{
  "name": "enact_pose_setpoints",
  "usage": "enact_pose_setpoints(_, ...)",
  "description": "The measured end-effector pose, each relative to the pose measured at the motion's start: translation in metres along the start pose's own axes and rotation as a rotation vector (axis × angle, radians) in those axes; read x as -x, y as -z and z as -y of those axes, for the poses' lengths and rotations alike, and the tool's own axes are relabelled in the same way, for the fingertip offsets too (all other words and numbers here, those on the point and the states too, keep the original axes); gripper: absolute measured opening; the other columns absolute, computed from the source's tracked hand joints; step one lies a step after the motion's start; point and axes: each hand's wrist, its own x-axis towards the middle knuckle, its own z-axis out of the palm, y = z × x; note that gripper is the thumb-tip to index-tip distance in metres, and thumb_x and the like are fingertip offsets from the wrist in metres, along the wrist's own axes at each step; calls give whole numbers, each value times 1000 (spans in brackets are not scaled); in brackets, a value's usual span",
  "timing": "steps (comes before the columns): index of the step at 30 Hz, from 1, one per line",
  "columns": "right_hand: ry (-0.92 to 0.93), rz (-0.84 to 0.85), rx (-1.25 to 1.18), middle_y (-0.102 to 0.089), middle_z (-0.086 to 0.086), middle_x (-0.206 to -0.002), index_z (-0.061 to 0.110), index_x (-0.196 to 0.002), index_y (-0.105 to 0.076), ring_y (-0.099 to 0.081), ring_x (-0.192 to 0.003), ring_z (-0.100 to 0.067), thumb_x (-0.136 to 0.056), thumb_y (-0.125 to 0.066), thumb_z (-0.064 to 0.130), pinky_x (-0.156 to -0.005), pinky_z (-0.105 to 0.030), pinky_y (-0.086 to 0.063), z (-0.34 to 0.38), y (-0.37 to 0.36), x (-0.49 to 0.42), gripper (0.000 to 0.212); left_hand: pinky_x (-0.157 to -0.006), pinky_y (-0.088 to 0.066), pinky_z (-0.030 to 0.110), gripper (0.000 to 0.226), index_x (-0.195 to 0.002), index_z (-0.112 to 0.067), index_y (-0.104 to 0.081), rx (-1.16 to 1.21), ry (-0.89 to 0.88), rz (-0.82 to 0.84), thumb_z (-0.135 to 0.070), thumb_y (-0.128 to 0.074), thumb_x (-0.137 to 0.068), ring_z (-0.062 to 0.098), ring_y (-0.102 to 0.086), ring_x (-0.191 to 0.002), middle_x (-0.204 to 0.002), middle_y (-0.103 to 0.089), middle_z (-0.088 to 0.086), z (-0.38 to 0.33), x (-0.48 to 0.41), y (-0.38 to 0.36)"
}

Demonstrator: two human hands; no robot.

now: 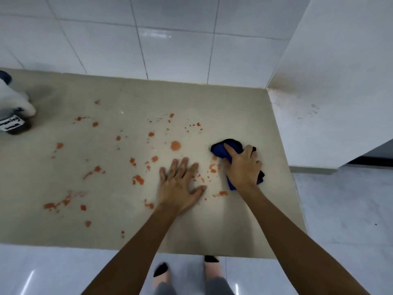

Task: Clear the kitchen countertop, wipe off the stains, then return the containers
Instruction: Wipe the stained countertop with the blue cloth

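A beige countertop (pixel 127 226) is spattered with several orange-red stains (pixel 175 145), spread from its left side to just under my hands. My right hand (pixel 242 167) grips a bunched dark blue cloth (pixel 221 148) and holds it down on the counter near the right edge. My left hand (pixel 179 184) lies flat on the counter beside it, fingers straight and spread, among the stains.
At the far left edge stands a dark container with a white label (pixel 12 124) beside a blurred white object (pixel 12 96). A white tiled wall runs behind the counter. A white cabinet side (pixel 331 92) bounds the right. My feet stand on the glossy floor below.
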Motion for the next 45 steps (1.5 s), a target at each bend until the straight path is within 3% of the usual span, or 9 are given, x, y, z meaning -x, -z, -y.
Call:
enact_pose_setpoints(4, 254, -37, -5, -53, -18, -103, 42, -128, -53, -54, -82, -35, -83, -67, 38, -65, -44, -49, -28, -1, 54, 48, -116, 8, 49, 75, -149, -42, 2, 0, -6, -4, -73, -23, -85, 19, 12, -146, -160, 8, -8, 1, 1, 1)
enact_pose_setpoints(6, 280, -37, 3, -53, -16, -102, 43, -128, -53, -54, -81, -34, -82, -67, 39, -65, -43, -49, -43, -2, 45, 48, -116, 9, 48, 75, -149, -41, 2, 7, -20, -6, -72, -23, -86, 19, 12, -146, -160, 8, -7, 3, 2, 1)
enact_pose_setpoints(11, -110, -15, -3, -39, -17, -125, 40, -139, -39, -42, -110, -37, -94, -47, 42, -86, -49, -43, -11, -4, -13, 46, -116, 10, 46, 72, -149, -41, 2, 15, -54, -13, -71, -21, -87, 18, 13, -146, -160, 8, -6, 10, 3, 1)
enact_pose_setpoints(13, -150, 17, 7, -36, -17, -128, 40, -140, -35, -41, -112, -37, -95, -44, 42, -88, -49, -41, 9, -5, -13, 46, -117, 10, 46, 71, -148, -42, 2, 31, -69, -16, -70, -22, -88, 17, 13, -146, -160, 8, -6, 12, 5, 1)
enact_pose_setpoints(21, 197, -22, -16, -50, -17, -103, 41, -130, -52, -52, -85, -37, -83, -65, 40, -70, -45, -47, -3, -4, 76, 48, -114, 13, 40, 70, -150, -35, -6, 60, 16, -202, -61, -6, -85, 19, 7, -147, -160, -3, -3, 72, 35, 16)
enact_pose_setpoints(29, -242, -31, 6, -37, -20, -126, 39, -139, -38, -41, -109, -40, -94, -45, 42, -88, -51, -40, 23, -10, 6, 45, -115, 11, 39, 76, -151, -25, -11, 98, 215, -222, -57, -1, -83, 20, 4, -147, -160, -6, 1, 131, 67, 11)
enact_pose_setpoints(34, -88, -35, -4, -42, -18, -122, 41, -138, -40, -44, -108, -39, -93, -49, 43, -84, -50, -42, 63, -14, 49, 46, -116, 9, 40, 76, -152, -20, -12, 70, 188, -206, -53, -2, -84, 21, 3, -147, -160, -6, 2, 136, 67, 3)
enact_pose_setpoints(38, 64, -46, 5, -48, -18, -110, 40, -133, -48, -50, -92, -37, -87, -59, 42, -73, -46, -46, 45, -10, 98, 47, -117, 4, 42, 74, -151, -19, -15, 61, 170, -214, -49, -4, -85, 22, -1, -147, -159, -10, 3, 139, 66, 0)
enact_pose_setpoints(45, -303, -31, -5, -37, -19, -127, 40, -139, -38, -42, -110, -39, -94, -46, 42, -88, -51, -41, 39, -11, 37, 46, -116, 2, 42, 73, -151, -18, -17, 59, 167, -214, -46, -5, -85, 24, -4, -147, -159, -12, 4, 138, 67, -1)
